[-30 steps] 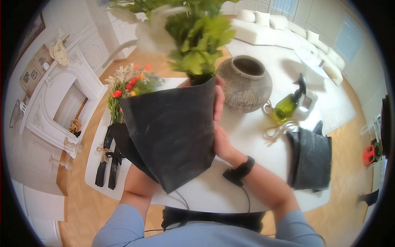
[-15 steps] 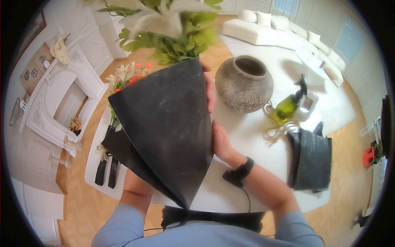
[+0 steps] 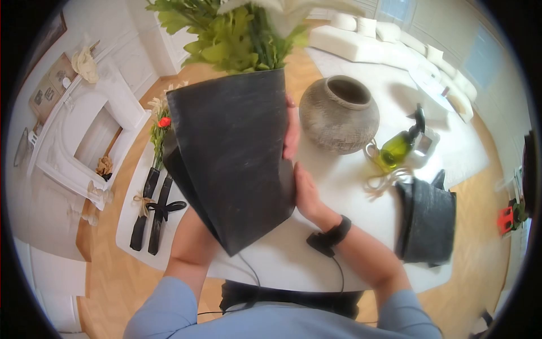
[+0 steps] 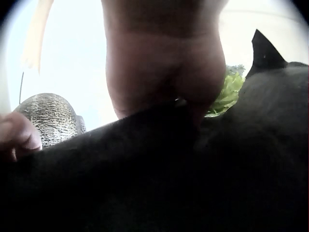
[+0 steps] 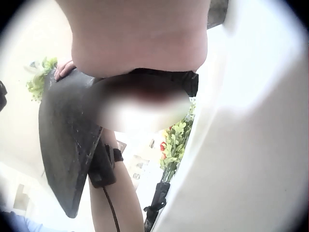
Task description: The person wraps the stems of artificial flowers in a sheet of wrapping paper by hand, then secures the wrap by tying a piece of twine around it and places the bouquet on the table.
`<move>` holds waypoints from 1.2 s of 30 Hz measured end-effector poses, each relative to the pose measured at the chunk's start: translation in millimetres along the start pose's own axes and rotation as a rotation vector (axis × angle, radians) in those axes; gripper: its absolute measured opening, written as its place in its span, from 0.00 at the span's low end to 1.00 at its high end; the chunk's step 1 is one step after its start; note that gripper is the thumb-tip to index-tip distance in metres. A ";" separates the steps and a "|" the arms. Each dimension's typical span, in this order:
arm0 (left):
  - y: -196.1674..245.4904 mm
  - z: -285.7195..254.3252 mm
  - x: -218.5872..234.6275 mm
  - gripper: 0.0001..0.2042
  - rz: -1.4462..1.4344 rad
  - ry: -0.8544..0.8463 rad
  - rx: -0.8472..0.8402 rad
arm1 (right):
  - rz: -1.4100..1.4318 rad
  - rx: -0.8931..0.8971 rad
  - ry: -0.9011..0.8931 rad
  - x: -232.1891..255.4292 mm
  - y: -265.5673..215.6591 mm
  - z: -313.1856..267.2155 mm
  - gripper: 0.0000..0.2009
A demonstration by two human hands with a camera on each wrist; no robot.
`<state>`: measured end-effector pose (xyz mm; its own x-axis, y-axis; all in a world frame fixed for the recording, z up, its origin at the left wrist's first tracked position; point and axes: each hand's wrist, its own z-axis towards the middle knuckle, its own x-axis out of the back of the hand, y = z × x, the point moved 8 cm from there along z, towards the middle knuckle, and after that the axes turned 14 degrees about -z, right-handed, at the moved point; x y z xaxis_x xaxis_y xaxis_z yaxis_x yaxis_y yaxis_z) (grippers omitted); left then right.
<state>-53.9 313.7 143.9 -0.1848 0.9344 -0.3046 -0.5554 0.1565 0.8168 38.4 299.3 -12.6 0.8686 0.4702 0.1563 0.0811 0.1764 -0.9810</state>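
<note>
Lying across left grip [image 3: 291,131]: wrapped bouquet [image 3: 232,164]

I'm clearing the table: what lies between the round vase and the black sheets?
The head view shows a green bottle and pale cord between the vase and sheets.

Your left hand [image 4: 164,67] fills the upper middle, above black wrapping [image 4: 120,179]; at left, fingertips [image 4: 21,133] overlap a textured pot [image 4: 50,116], green leaves [image 4: 229,96] right of centre.

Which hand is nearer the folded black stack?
The right hand, at the right edge of the black wrap, left of the stack; the left hand is farther, mostly hidden behind the wrap.
</note>
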 end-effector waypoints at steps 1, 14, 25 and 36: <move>1.4 0.0 -0.9 0.26 0.009 -0.005 -0.032 | -0.002 -0.001 -0.006 -1.1 1.7 0.6 0.31; -4.8 -9.8 -2.7 0.26 -0.171 0.142 -0.334 | 0.366 -0.189 -0.265 -16.1 19.4 1.3 0.29; -29.0 -36.6 45.2 0.31 0.224 0.450 -0.242 | 0.343 -0.208 -0.340 -9.7 17.2 -4.4 0.29; -15.8 -24.9 27.6 0.33 -0.164 0.441 -0.467 | 0.154 0.086 -0.137 -8.7 25.4 10.2 0.30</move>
<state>-70.4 329.0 110.4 -0.3272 0.6761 -0.6601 -0.8793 0.0380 0.4748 27.9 308.6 -37.7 0.7928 0.6090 0.0255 -0.0944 0.1641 -0.9819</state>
